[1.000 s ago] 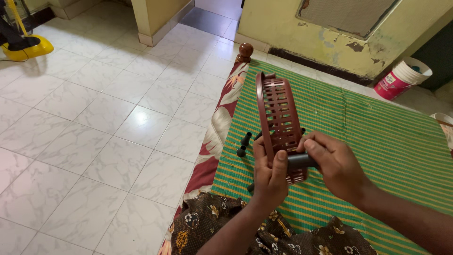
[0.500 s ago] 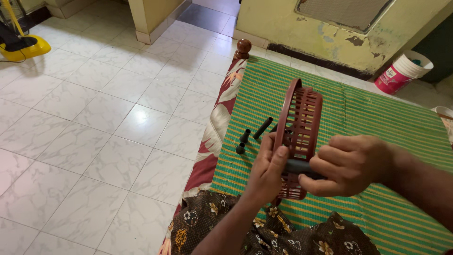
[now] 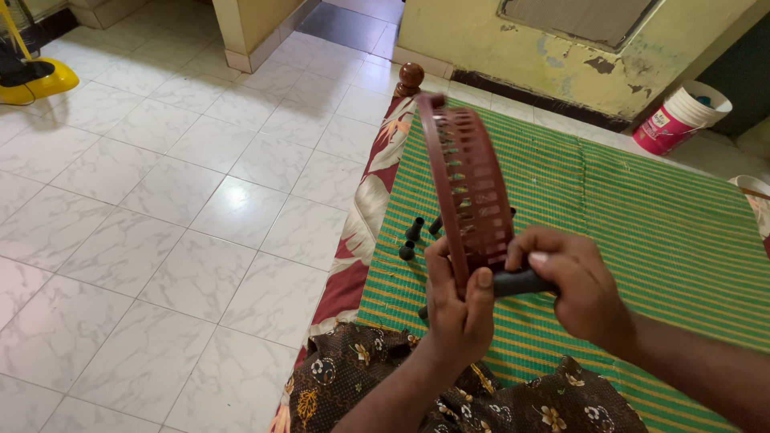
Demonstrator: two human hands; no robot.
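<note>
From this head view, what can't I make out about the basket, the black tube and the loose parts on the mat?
- Where the black tube meets the brown basket: hidden by the right hand and the basket wall.
- Basket's lower rim: covered by the left hand.
- Loose black pegs on the green mat: some sit behind the basket, so their count is unclear.
- Pink-and-white bucket: contents too small to tell.

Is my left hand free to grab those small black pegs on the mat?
Probably not yet: the left hand grips the basket. The pegs lie uncovered just beyond it.
</note>
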